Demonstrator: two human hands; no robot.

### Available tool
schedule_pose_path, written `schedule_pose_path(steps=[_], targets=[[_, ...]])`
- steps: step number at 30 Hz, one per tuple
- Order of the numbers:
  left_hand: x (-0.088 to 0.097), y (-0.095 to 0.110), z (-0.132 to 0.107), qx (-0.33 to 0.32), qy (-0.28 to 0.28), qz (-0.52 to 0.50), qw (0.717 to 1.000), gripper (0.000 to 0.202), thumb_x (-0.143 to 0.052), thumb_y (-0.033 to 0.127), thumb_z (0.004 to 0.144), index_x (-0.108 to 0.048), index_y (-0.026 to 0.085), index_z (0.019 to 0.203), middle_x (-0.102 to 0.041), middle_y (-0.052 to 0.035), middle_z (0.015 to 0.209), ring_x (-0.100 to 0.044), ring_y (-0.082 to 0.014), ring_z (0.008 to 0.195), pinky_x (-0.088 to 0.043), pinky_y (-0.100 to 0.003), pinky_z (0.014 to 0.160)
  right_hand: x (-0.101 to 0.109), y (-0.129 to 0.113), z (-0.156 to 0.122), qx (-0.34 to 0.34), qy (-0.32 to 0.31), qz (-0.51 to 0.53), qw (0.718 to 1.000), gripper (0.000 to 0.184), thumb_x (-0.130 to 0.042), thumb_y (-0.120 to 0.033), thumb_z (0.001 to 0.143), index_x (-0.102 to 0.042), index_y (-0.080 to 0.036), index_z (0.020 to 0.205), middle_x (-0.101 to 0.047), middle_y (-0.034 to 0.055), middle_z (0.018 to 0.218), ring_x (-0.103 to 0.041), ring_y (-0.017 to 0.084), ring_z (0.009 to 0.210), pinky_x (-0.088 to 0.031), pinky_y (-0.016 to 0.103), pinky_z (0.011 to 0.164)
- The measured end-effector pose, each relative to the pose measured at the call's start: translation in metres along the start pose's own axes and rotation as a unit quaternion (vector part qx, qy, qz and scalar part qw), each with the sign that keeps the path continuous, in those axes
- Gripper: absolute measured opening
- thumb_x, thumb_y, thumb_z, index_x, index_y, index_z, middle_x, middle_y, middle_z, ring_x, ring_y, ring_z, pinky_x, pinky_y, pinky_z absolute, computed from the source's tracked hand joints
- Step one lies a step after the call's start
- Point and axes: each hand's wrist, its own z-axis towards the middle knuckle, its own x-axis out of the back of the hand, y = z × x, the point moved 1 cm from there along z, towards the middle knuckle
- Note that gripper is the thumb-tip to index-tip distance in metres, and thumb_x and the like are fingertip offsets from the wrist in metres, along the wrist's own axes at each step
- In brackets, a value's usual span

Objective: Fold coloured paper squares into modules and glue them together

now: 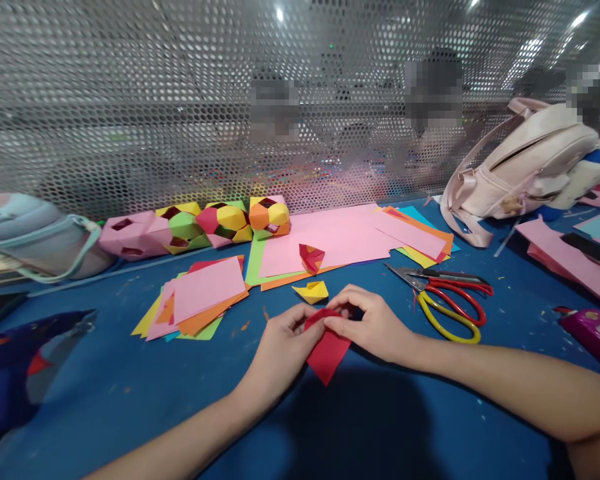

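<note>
Both my hands meet over a red paper piece [329, 350] lying on the blue table [130, 393]. My left hand [280, 350] pinches its upper left edge, fingers closed on the paper. My right hand [375, 323] pinches the top fold from the right, fingers curled on it. Just beyond my hands lie a small folded yellow unit [312, 291] and a folded red-and-orange unit [311, 257].
A stack of pink, orange and yellow paper squares [200, 300] lies left; larger pink sheets [340, 237] lie behind. Folded paper balls [230, 220] line the perforated metal screen [180, 100]. Red and yellow scissors [450, 300] lie right. A pink backpack [520, 167] stands far right, a glue gun [25, 360] left.
</note>
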Motion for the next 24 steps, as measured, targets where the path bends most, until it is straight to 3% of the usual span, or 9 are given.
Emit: schedule_pose_path(steps=[4,9,12,15,21,24], targets=[[0.0001,-0.0032,0.0012,0.011,0.003,0.0,1.0,0.022,-0.065,0.037,0.068,-0.062,0.016,0.066,-0.06,0.0033,0.058,-0.05,-0.0105,0.052,-0.039,-0.02,0.048,-0.0008,0.0028,-0.0001,0.003,0.007,-0.023,1.0,0.013,-0.057,-0.013,0.079,-0.063,-0.014,0.068,-0.054,-0.0009,0.067,-0.05,0.01,0.063,-0.04,0.022,0.059],[0.0013,-0.0014,-0.0003,0.002,0.0,-0.013,1.0,0.019,-0.064,0.035,0.07,-0.063,0.016,0.069,-0.062,0.0017,0.064,-0.053,-0.012,0.058,-0.041,-0.021,0.053,-0.0007,0.0052,-0.0018,0.012,0.002,-0.037,0.999,0.006,-0.062,-0.019,0.078,-0.066,-0.016,0.077,-0.055,-0.0003,0.07,-0.051,0.01,0.064,-0.041,0.022,0.059],[0.0023,-0.0015,-0.0011,-0.021,0.023,-0.005,0.999,0.019,-0.063,0.035,0.071,-0.062,0.016,0.07,-0.062,0.0016,0.066,-0.053,-0.012,0.06,-0.041,-0.021,0.055,-0.0002,0.0072,-0.0028,0.007,0.01,-0.06,0.998,0.009,-0.061,-0.019,0.079,-0.065,-0.016,0.072,-0.055,-0.0004,0.067,-0.051,0.01,0.063,-0.04,0.022,0.058],[0.0014,-0.0041,-0.0007,-0.022,0.037,-0.004,0.999,0.02,-0.063,0.037,0.069,-0.059,0.017,0.067,-0.059,0.0028,0.063,-0.051,-0.0114,0.057,-0.04,-0.021,0.052,-0.0001,0.0089,-0.0027,0.019,0.016,-0.075,0.997,0.016,-0.057,-0.017,0.081,-0.064,-0.015,0.067,-0.057,0.0001,0.066,-0.053,0.011,0.063,-0.04,0.023,0.06],[-0.0029,-0.0062,0.0001,-0.014,0.022,-0.008,1.0,0.022,-0.062,0.037,0.067,-0.052,0.018,0.062,-0.051,0.0061,0.054,-0.046,-0.0094,0.05,-0.038,-0.02,0.047,-0.0021,0.0088,-0.0014,0.065,0.008,-0.075,0.995,0.009,-0.058,-0.018,0.081,-0.066,-0.017,0.078,-0.059,0.0017,0.072,-0.054,0.012,0.068,-0.043,0.024,0.063],[-0.0037,-0.0051,-0.0004,-0.021,0.014,0.017,1.0,0.023,-0.061,0.035,0.067,-0.049,0.018,0.058,-0.047,0.0071,0.052,-0.043,-0.0087,0.049,-0.036,-0.02,0.047,-0.0019,0.0075,-0.0016,0.073,0.005,-0.076,0.994,0.015,-0.055,-0.016,0.083,-0.066,-0.017,0.073,-0.06,0.0017,0.07,-0.056,0.013,0.069,-0.043,0.025,0.067]])
